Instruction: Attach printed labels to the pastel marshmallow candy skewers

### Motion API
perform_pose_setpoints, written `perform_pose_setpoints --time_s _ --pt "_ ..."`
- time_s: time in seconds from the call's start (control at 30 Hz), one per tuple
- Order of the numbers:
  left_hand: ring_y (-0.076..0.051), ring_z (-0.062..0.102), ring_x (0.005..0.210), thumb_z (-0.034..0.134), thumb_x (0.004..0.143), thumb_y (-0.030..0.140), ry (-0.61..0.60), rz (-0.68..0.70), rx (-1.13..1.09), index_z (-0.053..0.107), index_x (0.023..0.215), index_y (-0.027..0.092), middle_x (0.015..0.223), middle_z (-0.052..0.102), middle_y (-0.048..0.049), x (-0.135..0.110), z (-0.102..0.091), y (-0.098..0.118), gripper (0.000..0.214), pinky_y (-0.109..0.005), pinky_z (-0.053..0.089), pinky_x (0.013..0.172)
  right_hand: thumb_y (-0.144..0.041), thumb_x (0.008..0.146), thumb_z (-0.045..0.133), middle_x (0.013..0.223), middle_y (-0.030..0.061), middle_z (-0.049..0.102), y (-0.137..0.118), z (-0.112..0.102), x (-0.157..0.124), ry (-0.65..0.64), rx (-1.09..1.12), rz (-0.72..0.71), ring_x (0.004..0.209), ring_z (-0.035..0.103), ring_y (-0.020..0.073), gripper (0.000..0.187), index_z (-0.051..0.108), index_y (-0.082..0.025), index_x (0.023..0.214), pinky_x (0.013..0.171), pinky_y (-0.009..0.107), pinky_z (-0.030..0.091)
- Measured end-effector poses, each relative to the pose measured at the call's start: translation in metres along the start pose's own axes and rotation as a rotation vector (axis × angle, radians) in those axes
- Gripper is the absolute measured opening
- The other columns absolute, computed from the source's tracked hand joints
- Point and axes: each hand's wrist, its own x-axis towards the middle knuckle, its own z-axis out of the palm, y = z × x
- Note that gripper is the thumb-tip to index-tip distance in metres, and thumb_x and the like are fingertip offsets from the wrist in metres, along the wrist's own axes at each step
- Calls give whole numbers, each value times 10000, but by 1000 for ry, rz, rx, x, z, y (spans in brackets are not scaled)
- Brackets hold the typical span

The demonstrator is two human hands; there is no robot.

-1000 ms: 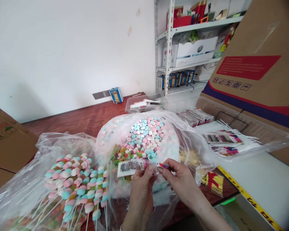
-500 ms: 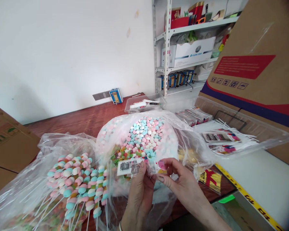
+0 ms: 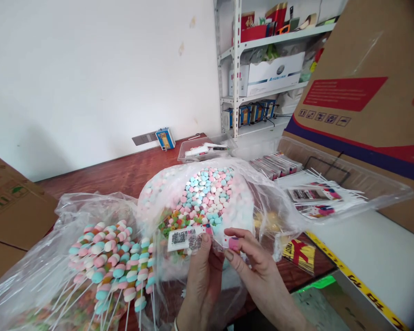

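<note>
Blue lettering, too small to be made out, is printed on a white box (image 3: 274, 73) on the shelf, handling symbols are shown under a red panel on a cardboard box (image 3: 345, 99), and barcode-like print is carried on a small packet (image 3: 186, 238).

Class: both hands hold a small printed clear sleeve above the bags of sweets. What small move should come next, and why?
Probably spreading the sleeve open. The left hand pinches its printed end, the right hand its pink end, and nothing shows inside it. The marshmallow sticks lie just left, within reach.
</note>
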Motion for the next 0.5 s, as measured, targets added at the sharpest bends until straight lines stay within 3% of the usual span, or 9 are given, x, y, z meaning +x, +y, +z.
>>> perform_pose_setpoints --time_s 0.17,0.3,0.4,0.5 --pt "-56 579 542 851 638 152 -60 -98 45 687 877 136 764 675 11 1 -4 1 290 -155 480 476 -256 938 554 1154 82 626 2 0 -2 76 -155 -89 1097 598 226 139 692 -244 918 931 361 489" --pt "-101 646 661 813 707 197 -66 -209 -41 684 846 159 798 692 -16 1 -7 4 193 -187 534 594 -253 885 628 1164 86 627 -11 -1 -2 75 -227 -200 1087 616 249 70 689 -257 919 901 383 517" --pt "-132 649 718 764 771 303 -103 -203 -61 674 832 172 795 672 -32 1 -9 6 170 -230 547 668 -248 849 667 1182 75 628 -25 1 -3 88 -222 -275 1078 629 258 133 680 -291 974 887 390 529" --pt "-119 592 646 754 774 374 -175 -153 -81 651 791 186 735 614 -17 2 -11 11 215 -235 519 621 -218 850 656 1172 63 630 -33 2 -5 103 -198 -330 1055 638 248 203 659 -319 1025 860 373 537"
